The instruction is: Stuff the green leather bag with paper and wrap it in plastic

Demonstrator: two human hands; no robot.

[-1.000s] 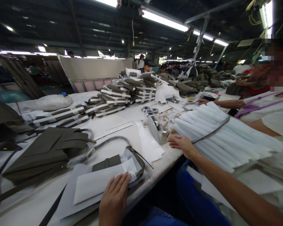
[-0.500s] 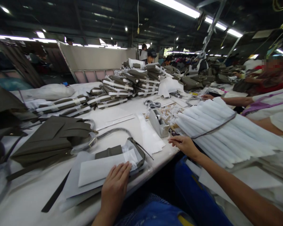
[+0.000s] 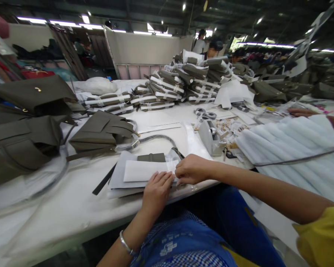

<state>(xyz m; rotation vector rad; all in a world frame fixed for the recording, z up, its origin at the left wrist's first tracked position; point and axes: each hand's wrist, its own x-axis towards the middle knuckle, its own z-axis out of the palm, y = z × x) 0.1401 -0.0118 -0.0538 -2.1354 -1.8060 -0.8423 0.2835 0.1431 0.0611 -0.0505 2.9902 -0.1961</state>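
My left hand (image 3: 159, 189) lies flat, fingers stretched, on the right part of a white sheet (image 3: 141, 171). That sheet rests over a dark olive bag (image 3: 151, 158) with grey-white wrapping (image 3: 117, 173) under it, at the table's front edge. My right hand (image 3: 191, 170) is closed, its fingers curled down at the right end of the sheet, close by my left fingertips. Whatever its fingers hold, if anything, is hidden. A wrapped handle (image 3: 160, 137) arches behind the bag. Beyond my right hand stands a grey tape dispenser (image 3: 210, 138).
Olive bags (image 3: 97, 131) lie to the left. Stacked wrapped pieces (image 3: 167, 89) fill the back of the table (image 3: 72, 207). At right are a tied bundle of white rolls (image 3: 292, 144), scissors (image 3: 204, 114), scraps and a co-worker's hand (image 3: 302, 112).
My right hand has moved left from beside the tape dispenser to the right end of the white sheet. My left hand stays on the sheet. The view has turned left.
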